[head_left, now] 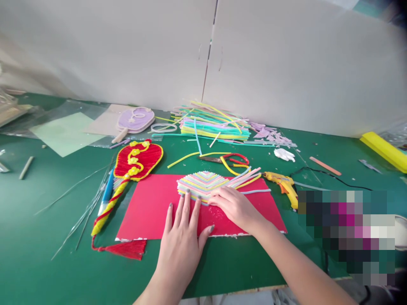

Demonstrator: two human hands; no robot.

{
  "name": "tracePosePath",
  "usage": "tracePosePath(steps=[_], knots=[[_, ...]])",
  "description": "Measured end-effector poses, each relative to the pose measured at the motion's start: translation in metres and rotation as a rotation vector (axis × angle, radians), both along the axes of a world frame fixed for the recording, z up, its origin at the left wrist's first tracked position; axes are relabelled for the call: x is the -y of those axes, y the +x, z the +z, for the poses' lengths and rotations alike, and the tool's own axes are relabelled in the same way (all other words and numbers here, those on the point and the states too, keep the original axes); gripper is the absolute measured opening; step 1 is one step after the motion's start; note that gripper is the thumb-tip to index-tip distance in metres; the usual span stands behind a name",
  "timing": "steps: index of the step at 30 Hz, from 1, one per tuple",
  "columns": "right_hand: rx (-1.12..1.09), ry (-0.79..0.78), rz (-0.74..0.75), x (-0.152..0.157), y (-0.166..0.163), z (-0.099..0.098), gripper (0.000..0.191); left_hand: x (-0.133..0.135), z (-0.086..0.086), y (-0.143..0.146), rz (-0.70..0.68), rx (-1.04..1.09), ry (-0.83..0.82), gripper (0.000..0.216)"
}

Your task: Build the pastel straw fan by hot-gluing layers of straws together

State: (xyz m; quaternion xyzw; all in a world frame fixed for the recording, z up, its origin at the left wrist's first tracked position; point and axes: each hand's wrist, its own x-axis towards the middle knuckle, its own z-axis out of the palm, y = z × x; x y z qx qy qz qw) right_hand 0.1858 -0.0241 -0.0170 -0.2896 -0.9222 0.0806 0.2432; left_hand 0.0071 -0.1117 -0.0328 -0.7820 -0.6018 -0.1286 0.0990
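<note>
A red sheet (149, 212) lies on the green table (47, 262). On it rests a chevron-patterned panel of pastel straws (203, 182), with loose straw ends sticking out to the right. My left hand (181, 241) lies flat on the red sheet with fingers spread, its fingertips touching the panel's near edge. My right hand (235, 207) rests palm down at the panel's near right corner, fingers stretched and pressing on the straws. Neither hand holds anything.
A red and yellow fan with tassel (135, 163) lies left of the sheet. Behind are a pile of coloured straws (213, 125), red-handled scissors (229, 160), a purple fan (135, 120) and a yellow glue gun (284, 184) with its cable. Thin sticks (85, 207) lie at left.
</note>
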Motion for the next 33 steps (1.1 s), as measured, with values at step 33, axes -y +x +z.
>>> tracePosePath(steps=[33], knots=[[-0.194, 0.171, -0.716, 0.007, 0.109, 0.013, 0.019, 0.001, 0.001, -0.002, -0.018, 0.023, -0.028, 0.056]])
